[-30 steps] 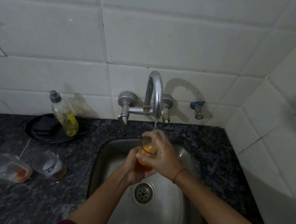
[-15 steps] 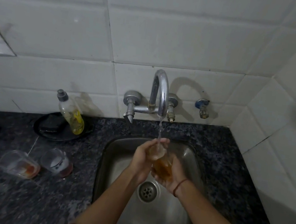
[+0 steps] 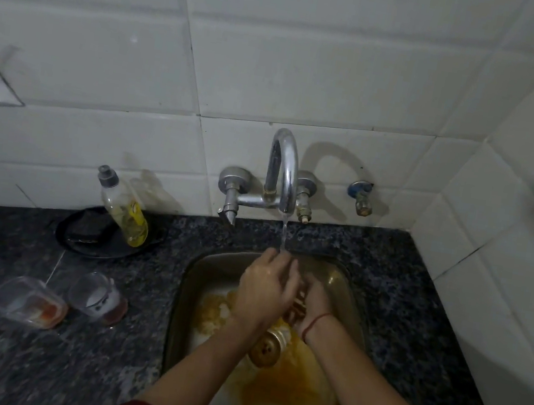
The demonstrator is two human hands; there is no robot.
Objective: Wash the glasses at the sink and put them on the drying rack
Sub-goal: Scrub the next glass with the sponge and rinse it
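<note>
White tiles showing grey grout; counter showing black-grey speckle; sink holding orange-yellow liquid; soap bottle glowing yellow.

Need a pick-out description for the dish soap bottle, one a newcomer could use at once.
Start at the steel sink set in the dark granite counter, then look left along the tiled back wall. The dish soap bottle leans there over a round black plate. Unlike the two clear glasses lying nearer the front edge, it has a grey cap and yellow liquid.
</note>
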